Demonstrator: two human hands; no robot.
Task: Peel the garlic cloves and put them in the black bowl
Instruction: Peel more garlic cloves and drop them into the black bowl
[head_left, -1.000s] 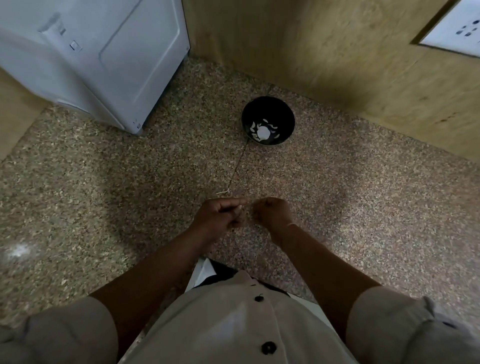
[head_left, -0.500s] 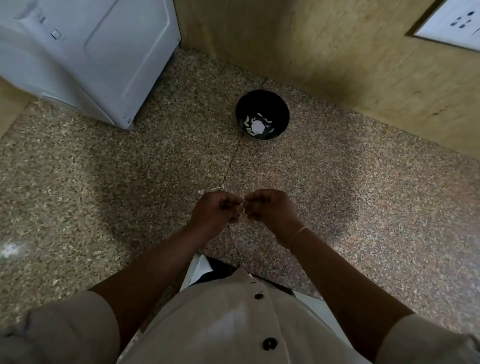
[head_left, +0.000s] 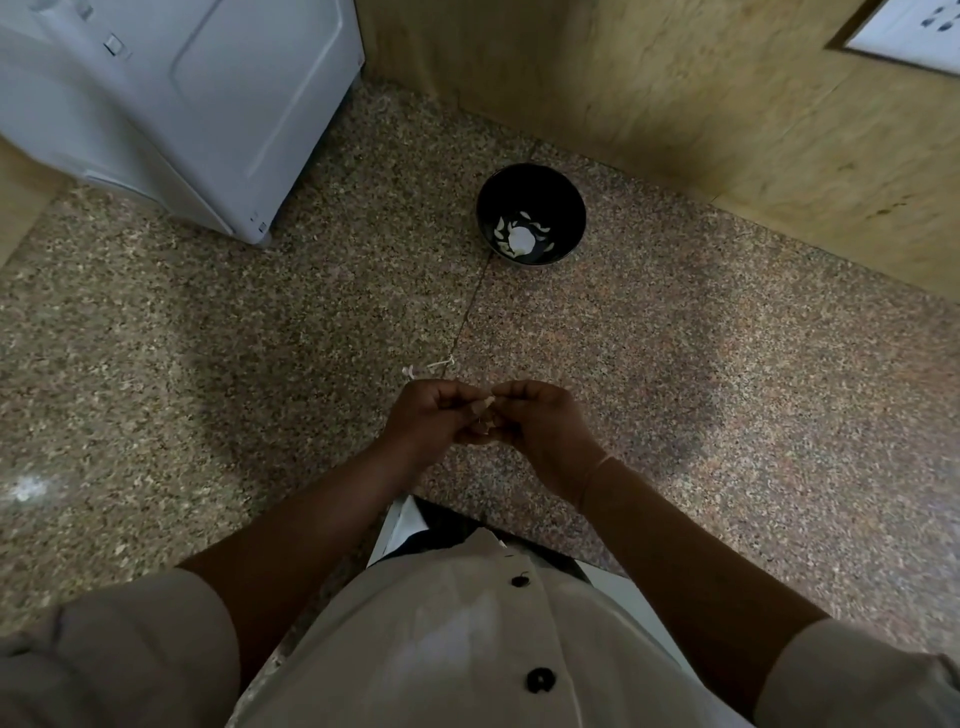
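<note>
You stand over a speckled brown granite counter (head_left: 727, 389), with a white boxy appliance (head_left: 208, 104) at its far left. The round black bowl (head_left: 566, 208) sits well ahead of you near the wooden wall, with pale peeled garlic pieces (head_left: 519, 239) in its bottom. Your left hand (head_left: 431, 421) and right hand (head_left: 545, 421) meet fingertip to fingertip, both pinching a small pale garlic clove (head_left: 485, 410) above the counter. A thin white peel scrap (head_left: 428, 369) lies just beyond them.

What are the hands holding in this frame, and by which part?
A small pale garlic clove, pinched between the fingertips of the left hand and right hand, one on each side. Which end each hand has is too small to tell.
</note>
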